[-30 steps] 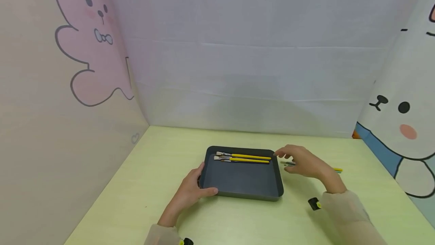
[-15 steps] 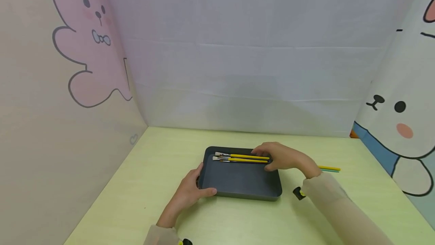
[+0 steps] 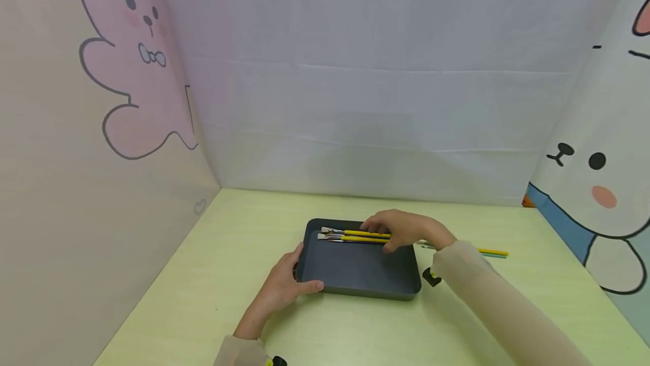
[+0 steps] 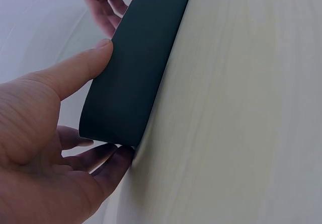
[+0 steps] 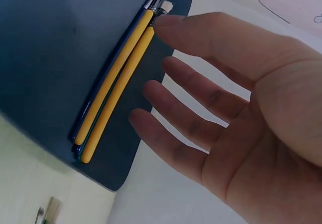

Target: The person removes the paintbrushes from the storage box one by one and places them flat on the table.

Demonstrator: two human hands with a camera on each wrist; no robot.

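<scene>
A dark grey rectangular tray point(image 3: 350, 276) lies on the table. Several paintbrushes point(image 3: 358, 238), some yellow-handled and some darker, lie side by side along its far edge, pale bristles to the left. My left hand point(image 3: 278, 288) grips the tray's near left corner. In the left wrist view its thumb presses the tray wall point(image 4: 136, 68) and the fingers bend around the corner. My right hand point(image 3: 406, 228) hovers over the brushes' right ends, fingers spread and slightly bent. The right wrist view shows nothing in that hand point(image 5: 241, 108), with brushes point(image 5: 114, 78) beyond its fingertips.
Right of the tray, a yellow-handled brush point(image 3: 492, 251) and a teal-handled one lie on the pale table point(image 3: 203, 298), partly behind the right forearm. A white cloth wall point(image 3: 365, 101) stands at the back, with cartoon-printed walls on both sides.
My right hand has moved left from beside the tray's right edge to above the brushes inside it. The left hand and the tray stay in place.
</scene>
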